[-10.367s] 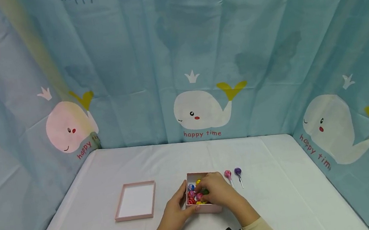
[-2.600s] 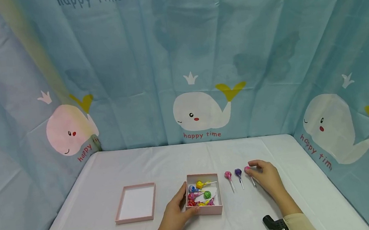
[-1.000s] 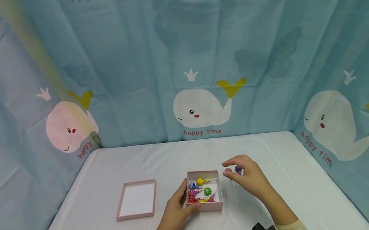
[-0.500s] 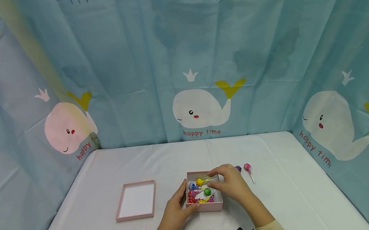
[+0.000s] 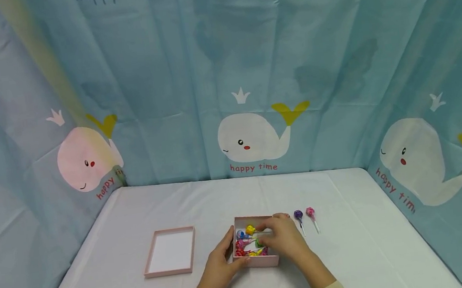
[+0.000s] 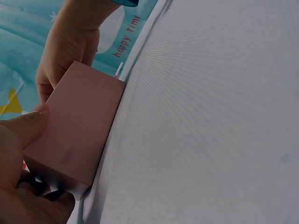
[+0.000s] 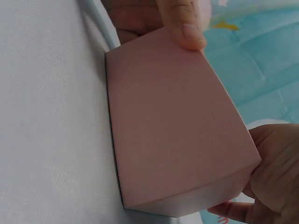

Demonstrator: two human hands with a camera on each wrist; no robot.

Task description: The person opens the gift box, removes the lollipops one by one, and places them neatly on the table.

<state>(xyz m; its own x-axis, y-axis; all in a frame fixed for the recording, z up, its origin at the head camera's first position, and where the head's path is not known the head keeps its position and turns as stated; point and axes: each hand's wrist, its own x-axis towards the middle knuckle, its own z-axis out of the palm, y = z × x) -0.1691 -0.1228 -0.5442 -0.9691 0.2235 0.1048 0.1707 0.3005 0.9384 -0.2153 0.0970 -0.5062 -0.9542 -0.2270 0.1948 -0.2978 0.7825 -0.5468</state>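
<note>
A pink box with no lid on it holds several wrapped lollipops. My left hand grips its left side, thumb along the near wall, as the left wrist view shows too. My right hand reaches over the box's right wall, index finger and thumb spread apart inside. Between and below those fingertips are the yellow lollipop and the green lollipop, the green one partly covered by the thumb. To the left lie the blue lollipop and red lollipop.
On the white table, a purple lollipop and a pink lollipop lie side by side to the right of the box. The shallow pink lid rests at the left, hollow side up. A whale-print curtain stands behind.
My right hand has set a pink lollipop down at the right end of the row, then come back leftward and lowered into the box. My left hand keeps holding the box.
</note>
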